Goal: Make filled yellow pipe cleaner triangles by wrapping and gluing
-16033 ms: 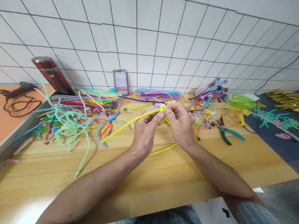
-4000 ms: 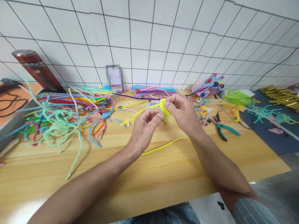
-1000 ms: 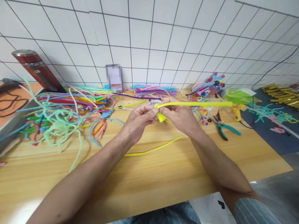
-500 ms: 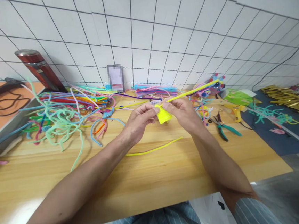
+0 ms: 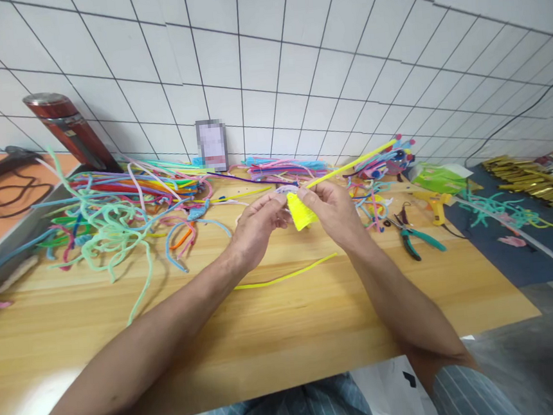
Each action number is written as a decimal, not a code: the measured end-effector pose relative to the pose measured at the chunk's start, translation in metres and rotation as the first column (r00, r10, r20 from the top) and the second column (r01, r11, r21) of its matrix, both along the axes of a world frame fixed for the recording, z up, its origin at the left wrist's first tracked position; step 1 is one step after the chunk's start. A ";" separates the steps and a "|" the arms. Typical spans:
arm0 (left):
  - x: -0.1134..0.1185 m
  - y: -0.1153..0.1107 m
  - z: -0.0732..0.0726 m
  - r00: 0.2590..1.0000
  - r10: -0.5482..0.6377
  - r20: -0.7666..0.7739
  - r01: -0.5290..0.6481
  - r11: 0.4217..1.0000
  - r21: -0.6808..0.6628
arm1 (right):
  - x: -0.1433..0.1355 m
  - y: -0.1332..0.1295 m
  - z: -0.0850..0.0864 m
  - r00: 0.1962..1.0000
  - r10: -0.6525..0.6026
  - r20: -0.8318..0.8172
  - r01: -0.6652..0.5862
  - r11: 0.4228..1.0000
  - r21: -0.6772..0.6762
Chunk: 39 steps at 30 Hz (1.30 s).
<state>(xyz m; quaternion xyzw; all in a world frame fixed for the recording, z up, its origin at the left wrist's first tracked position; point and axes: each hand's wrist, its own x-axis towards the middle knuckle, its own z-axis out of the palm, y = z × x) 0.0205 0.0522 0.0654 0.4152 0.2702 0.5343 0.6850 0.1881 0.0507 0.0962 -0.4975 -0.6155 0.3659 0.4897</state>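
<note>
I'm seeing the coil (image 5: 301, 214) up over the table (image 5: 268, 337), apparently well wound | left hand (image 5: 257, 227) pinching its top-left edge | right hand (image 5: 329, 210) closed on its right side | tail (image 5: 356, 164) juts out, not yet wound | spare stem (image 5: 289, 275) lies below, seemingly unused

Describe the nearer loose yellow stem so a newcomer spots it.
On the wooden table, find the left hand and right hand. Just nearer the wearer lies the slightly curved yellow stem. Unlike the yellow piece those hands grip, it is unheld and apart from the heaped stems.
</note>
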 end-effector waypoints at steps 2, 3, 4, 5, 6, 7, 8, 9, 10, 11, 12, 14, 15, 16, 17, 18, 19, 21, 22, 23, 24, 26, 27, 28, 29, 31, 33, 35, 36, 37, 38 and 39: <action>0.001 0.001 -0.002 1.000 -0.010 0.023 0.010 1.000 -0.012 | -0.001 0.000 -0.002 1.000 -0.012 0.023 0.011 1.000 0.017; 0.001 0.001 -0.002 1.000 -0.008 0.016 0.008 1.000 -0.002 | -0.001 0.000 -0.003 0.999 -0.017 0.038 0.016 0.999 0.031; 0.001 0.001 -0.002 1.000 0.000 -0.002 0.000 1.000 0.013 | -0.002 0.000 -0.004 0.998 -0.021 0.052 0.019 0.999 0.047; 0.001 0.001 -0.003 1.000 0.010 -0.027 -0.010 1.000 0.029 | -0.002 -0.001 -0.005 0.998 -0.025 0.062 0.021 0.998 0.064; 0.001 0.001 -0.003 0.998 0.022 -0.052 -0.020 0.999 0.045 | -0.003 -0.002 -0.005 0.997 -0.026 0.068 0.020 0.996 0.082; 0.001 0.001 -0.002 0.997 0.034 -0.073 -0.030 0.998 0.060 | -0.004 -0.002 -0.005 0.997 -0.026 0.069 0.019 0.995 0.098; 0.000 0.001 -0.002 0.995 0.045 -0.089 -0.039 0.997 0.073 | -0.004 -0.003 -0.004 0.998 -0.025 0.063 0.018 0.994 0.109; 0.000 0.000 -0.002 0.994 0.055 -0.097 -0.047 0.995 0.085 | -0.005 -0.004 -0.003 0.998 -0.021 0.052 0.015 0.994 0.109; 0.000 0.000 -0.001 0.993 0.063 -0.100 -0.053 0.994 0.097 | -0.005 -0.004 -0.001 0.999 -0.012 0.035 0.009 0.995 0.100; -0.001 0.000 -0.001 0.992 0.071 -0.100 -0.060 0.992 0.107 | -0.005 -0.004 0.000 1.000 -0.002 0.010 0.001 0.996 0.084; -0.001 -0.001 0.000 0.992 0.079 -0.098 -0.067 0.991 0.115 | -0.005 -0.004 0.001 1.000 0.010 -0.020 -0.009 0.998 0.064; -0.001 -0.002 0.001 0.992 0.086 -0.089 -0.075 0.990 0.121 | -0.004 -0.003 0.003 0.997 0.028 -0.076 -0.025 0.999 0.031; 0.000 -0.002 0.001 0.992 0.089 -0.086 -0.078 0.990 0.119 | -0.004 -0.003 0.003 0.995 0.034 -0.096 -0.032 0.999 0.022; 0.000 -0.003 0.001 0.992 0.091 -0.084 -0.081 0.990 0.117 | -0.003 -0.002 0.003 0.993 0.038 -0.109 -0.037 0.999 0.018; 0.000 -0.003 0.001 0.992 0.094 -0.084 -0.084 0.990 0.117 | -0.003 -0.002 0.003 0.993 0.041 -0.113 -0.039 0.999 0.015; 0.000 -0.003 0.000 0.992 0.098 -0.086 -0.087 0.989 0.120 | -0.003 -0.002 0.002 0.993 0.040 -0.113 -0.038 0.999 0.014; 0.000 -0.002 -0.001 0.991 0.103 -0.089 -0.091 0.988 0.128 | -0.003 -0.002 0.002 0.993 0.038 -0.115 -0.037 0.999 0.012; 0.000 -0.002 -0.002 0.989 0.115 -0.096 -0.099 0.982 0.160 | -0.003 -0.002 0.002 0.991 0.043 -0.130 -0.043 0.999 -0.002; -0.001 -0.003 -0.002 0.988 0.119 -0.099 -0.101 0.979 0.177 | -0.003 -0.003 0.003 0.988 0.047 -0.145 -0.050 0.999 -0.012; -0.001 -0.003 -0.002 0.987 0.122 -0.101 -0.101 0.976 0.194 | -0.003 -0.004 0.004 0.986 0.055 -0.160 -0.059 0.998 -0.021; -0.002 -0.004 -0.001 0.987 0.122 -0.103 -0.098 0.973 0.211 | -0.003 -0.004 0.005 0.983 0.065 -0.172 -0.070 0.997 -0.026; -0.002 -0.007 0.001 0.988 0.115 -0.106 -0.087 0.966 0.243 | -0.004 -0.005 0.007 0.978 0.091 -0.189 -0.098 0.995 -0.031; -0.002 -0.008 0.002 0.988 0.111 -0.105 -0.081 0.963 0.258 | -0.004 -0.005 0.007 0.975 0.106 -0.195 -0.115 0.993 -0.034; -0.002 -0.010 0.003 0.989 0.108 -0.103 -0.077 0.960 0.271 | -0.004 -0.005 0.007 0.972 0.122 -0.199 -0.132 0.990 -0.040; -0.001 -0.012 0.005 0.989 0.109 -0.101 -0.077 0.957 0.281 | -0.004 -0.004 0.007 0.970 0.137 -0.203 -0.149 0.988 -0.046; -0.001 -0.014 0.007 0.987 0.125 -0.103 -0.090 0.952 0.293 | -0.004 -0.003 0.006 0.967 0.157 -0.200 -0.168 0.985 -0.042; 0.000 -0.016 0.010 0.981 0.157 -0.113 -0.118 0.949 0.291 | -0.003 -0.004 0.007 0.978 0.133 -0.162 -0.134 0.991 0.002; -0.001 -0.015 0.011 0.975 0.187 -0.118 -0.148 0.949 0.279 | -0.003 -0.008 0.008 0.995 0.047 -0.087 -0.038 0.993 0.109; -0.001 -0.015 0.012 0.973 0.198 -0.119 -0.160 0.949 0.271 | -0.003 -0.011 0.010 0.999 -0.011 -0.034 0.017 0.983 0.181; -0.002 -0.014 0.012 0.971 0.209 -0.118 -0.171 0.948 0.267 | -0.003 -0.015 0.011 0.997 -0.068 0.027 0.059 0.964 0.259; -0.002 -0.013 0.013 0.969 0.217 -0.118 -0.179 0.947 0.265 | -0.004 -0.019 0.013 0.989 -0.115 0.093 0.078 0.939 0.336; -0.003 -0.012 0.012 0.968 0.223 -0.119 -0.185 0.945 0.269 | -0.005 -0.023 0.014 0.975 -0.149 0.162 0.072 0.912 0.404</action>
